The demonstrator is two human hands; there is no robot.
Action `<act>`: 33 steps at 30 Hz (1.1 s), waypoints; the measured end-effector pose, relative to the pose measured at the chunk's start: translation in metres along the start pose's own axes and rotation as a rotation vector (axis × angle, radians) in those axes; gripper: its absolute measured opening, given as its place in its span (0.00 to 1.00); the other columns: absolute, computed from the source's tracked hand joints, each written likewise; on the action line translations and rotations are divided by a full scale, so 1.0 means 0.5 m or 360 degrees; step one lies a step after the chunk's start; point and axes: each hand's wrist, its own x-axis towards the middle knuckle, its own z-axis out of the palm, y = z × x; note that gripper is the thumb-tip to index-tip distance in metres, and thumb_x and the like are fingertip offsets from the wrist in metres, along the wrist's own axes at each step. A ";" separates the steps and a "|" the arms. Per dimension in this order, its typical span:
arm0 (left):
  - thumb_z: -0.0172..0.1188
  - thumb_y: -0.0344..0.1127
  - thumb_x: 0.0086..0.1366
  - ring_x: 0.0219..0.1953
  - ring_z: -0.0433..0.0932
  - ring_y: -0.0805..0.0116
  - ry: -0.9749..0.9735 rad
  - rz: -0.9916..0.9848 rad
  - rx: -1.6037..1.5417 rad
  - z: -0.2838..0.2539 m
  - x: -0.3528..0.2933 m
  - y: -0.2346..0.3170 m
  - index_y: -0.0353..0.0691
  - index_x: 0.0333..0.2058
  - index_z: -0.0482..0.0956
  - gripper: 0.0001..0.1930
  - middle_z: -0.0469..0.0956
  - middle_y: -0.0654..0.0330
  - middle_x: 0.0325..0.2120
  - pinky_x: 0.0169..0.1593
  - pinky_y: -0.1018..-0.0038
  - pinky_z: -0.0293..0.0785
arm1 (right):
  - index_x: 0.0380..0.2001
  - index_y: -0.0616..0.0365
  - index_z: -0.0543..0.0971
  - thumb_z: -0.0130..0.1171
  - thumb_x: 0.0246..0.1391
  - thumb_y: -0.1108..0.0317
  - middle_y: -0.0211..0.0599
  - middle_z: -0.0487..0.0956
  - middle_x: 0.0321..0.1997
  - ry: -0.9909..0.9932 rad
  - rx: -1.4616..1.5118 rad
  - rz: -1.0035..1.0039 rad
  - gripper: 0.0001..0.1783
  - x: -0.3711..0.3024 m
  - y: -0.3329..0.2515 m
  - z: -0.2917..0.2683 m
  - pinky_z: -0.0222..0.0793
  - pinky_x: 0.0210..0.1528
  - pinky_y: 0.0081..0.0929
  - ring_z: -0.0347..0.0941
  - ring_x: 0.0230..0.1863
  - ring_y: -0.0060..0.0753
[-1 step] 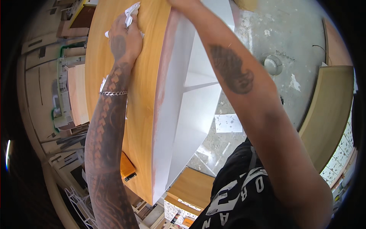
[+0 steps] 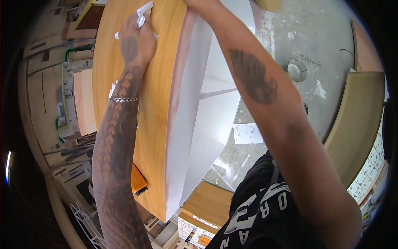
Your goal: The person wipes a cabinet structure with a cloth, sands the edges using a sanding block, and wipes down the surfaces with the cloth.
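Under my left hand (image 2: pixel 138 45) a crumpled white cloth (image 2: pixel 144 12) is pressed against the wood-grain top (image 2: pixel 161 54) of a cabinet-like piece. The cloth pokes out past the fingers, which are closed over it. My right arm crosses above the white side (image 2: pixel 215 116) of the same piece. Only a sliver of my right hand (image 2: pixel 199 3) shows at the upper rim, near the top's reddish-smeared long edge (image 2: pixel 179 70); its fingers are out of sight. Partly behind my left forearm lies another white scrap (image 2: pixel 112 89), and an orange block-like object (image 2: pixel 138 181) rests on the wood-grain top.
On the grey, paint-spotted floor (image 2: pixel 286 37) stand a round metal can (image 2: pixel 297 70) and a speckled white sheet (image 2: pixel 248 133). A long curved board (image 2: pixel 356 124) runs along the right. Stacked wooden boards (image 2: pixel 85 101) and a white wire rack (image 2: pixel 87 226) are at left.
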 end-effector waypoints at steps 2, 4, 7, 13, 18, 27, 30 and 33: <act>0.51 0.51 0.73 0.63 0.69 0.53 0.0052 0.0038 0.0095 -0.008 -0.008 -0.029 0.43 0.56 0.79 0.23 0.74 0.56 0.60 0.67 0.57 0.61 | 0.69 0.63 0.56 0.44 0.68 0.52 0.63 0.45 0.78 -0.0153 -0.0189 -0.0156 0.35 -0.146 0.000 0.024 0.38 0.71 0.76 0.41 0.77 0.68; 0.52 0.51 0.73 0.63 0.71 0.54 0.0059 0.0074 0.0157 -0.002 -0.004 -0.031 0.40 0.58 0.77 0.25 0.75 0.53 0.59 0.65 0.61 0.63 | 0.74 0.64 0.49 0.50 0.67 0.55 0.62 0.40 0.79 -0.0042 0.0047 -0.0214 0.41 -0.356 -0.005 0.037 0.36 0.71 0.79 0.34 0.78 0.74; 0.53 0.52 0.74 0.60 0.74 0.57 0.0115 0.0136 0.0203 -0.003 -0.005 -0.035 0.37 0.60 0.76 0.26 0.77 0.50 0.57 0.63 0.67 0.66 | 0.73 0.77 0.41 0.47 0.68 0.48 0.74 0.35 0.78 -0.0493 0.0027 -0.0127 0.49 -0.681 -0.058 0.004 0.28 0.71 0.80 0.30 0.78 0.79; 0.53 0.52 0.73 0.55 0.76 0.59 -0.0114 -0.0128 -0.0028 -0.020 -0.008 -0.036 0.40 0.57 0.78 0.25 0.79 0.53 0.53 0.59 0.65 0.68 | 0.74 0.71 0.38 0.47 0.67 0.50 0.65 0.34 0.80 -0.0270 -0.0018 -0.0161 0.49 -0.461 -0.033 0.031 0.28 0.71 0.79 0.30 0.78 0.76; 0.53 0.45 0.72 0.46 0.79 0.57 0.0174 0.0185 -0.0032 0.001 -0.011 0.044 0.42 0.55 0.80 0.20 0.81 0.48 0.47 0.56 0.62 0.69 | 0.72 0.73 0.49 0.40 0.70 0.49 0.67 0.49 0.77 0.0089 -0.0389 -0.0178 0.42 -0.069 0.032 0.031 0.43 0.72 0.72 0.46 0.76 0.67; 0.54 0.47 0.73 0.54 0.78 0.52 -0.0037 -0.0187 -0.0224 -0.008 -0.009 0.003 0.45 0.55 0.82 0.19 0.82 0.48 0.50 0.65 0.57 0.62 | 0.73 0.77 0.42 0.46 0.68 0.49 0.73 0.34 0.78 -0.0542 0.0113 -0.0202 0.48 -0.744 -0.045 0.000 0.27 0.71 0.80 0.28 0.78 0.81; 0.51 0.50 0.73 0.62 0.71 0.51 0.0031 -0.0063 0.0127 -0.023 -0.014 -0.049 0.40 0.57 0.78 0.24 0.76 0.51 0.58 0.65 0.59 0.63 | 0.73 0.75 0.43 0.45 0.68 0.46 0.71 0.37 0.78 -0.0409 0.0077 -0.0165 0.48 -0.565 -0.049 0.012 0.29 0.71 0.79 0.31 0.78 0.79; 0.52 0.50 0.73 0.60 0.72 0.48 0.0001 0.0006 0.0069 -0.005 -0.002 -0.021 0.38 0.57 0.77 0.24 0.76 0.50 0.57 0.64 0.60 0.65 | 0.73 0.72 0.45 0.44 0.68 0.48 0.66 0.42 0.78 -0.0068 -0.0091 -0.0207 0.45 -0.203 0.004 0.026 0.38 0.72 0.76 0.38 0.77 0.73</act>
